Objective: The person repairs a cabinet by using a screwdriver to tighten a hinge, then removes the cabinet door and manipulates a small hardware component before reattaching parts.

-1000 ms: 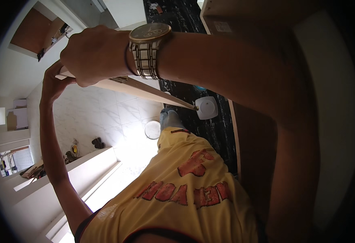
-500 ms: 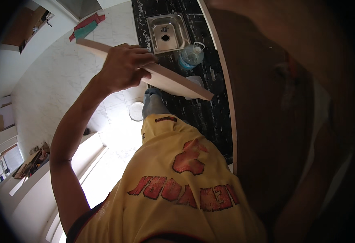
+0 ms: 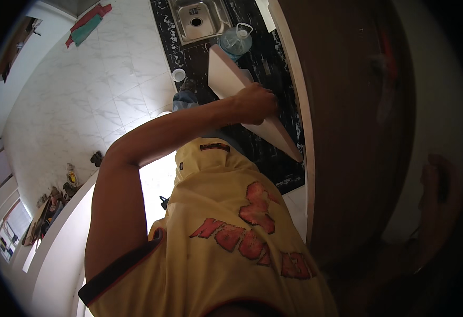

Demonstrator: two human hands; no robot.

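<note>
A pale, flat board is held by the left hand, which is closed around it near the middle of its length. The right hand is seen only dimly at the far right, in shadow; whether its fingers are spread or bent around something cannot be told. The board is found in front of the body, tilted over the black, white-flecked countertop, and its upper end lies close beside the clear bluish bottle in this view. Whether the countertop is touched by the board cannot be told.

By its straight form, the board may be judged stiff, and a bend under its own weight is hardly to be expected. It is probably of moderate weight, since it is carried by one hand, but some turning at the wrist should be expected because of its length. It does not look fragile, though its corners could be chipped by a knock. If the face is smooth, some slipping is possible, so a grip across the edge, near the middle, would be best, and a second hold toward one end would give steadiness.

The face is plain and whitish with a slightly pink tone, the edges are thin and straight, and the lower end is narrowed by the viewing angle
</note>
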